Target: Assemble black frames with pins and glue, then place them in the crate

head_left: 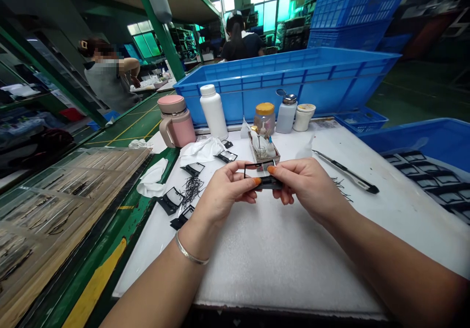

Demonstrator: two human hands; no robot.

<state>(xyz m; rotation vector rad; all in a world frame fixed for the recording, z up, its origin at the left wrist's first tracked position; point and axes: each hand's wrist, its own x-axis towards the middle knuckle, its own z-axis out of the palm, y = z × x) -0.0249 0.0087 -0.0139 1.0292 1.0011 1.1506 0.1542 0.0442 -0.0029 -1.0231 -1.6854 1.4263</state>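
Note:
Between my two hands, above the white work surface, is a small black plastic frame (270, 183) with a rectangular opening. My left hand (235, 183) grips its left side, thumb on the lower part. My right hand (299, 178) pinches the right side, thumb on the upper bar; whether a thin strip is also in those fingers I cannot tell. Orange covers show on the fingertips. Left of my hands lie several similar black frames (172, 199) and a tangle of thin black strips (191, 189). More thin strips (341, 188) lie beyond my right wrist.
A utility knife (347, 171) lies at the right. Behind stand a pink mug (179, 127), a white bottle (213, 112), a pump bottle (286, 116), jars and a small tray (273, 157). A large blue crate (235, 98) borders the back. Another blue crate (440, 137) holds black frames. Two people sit farther off.

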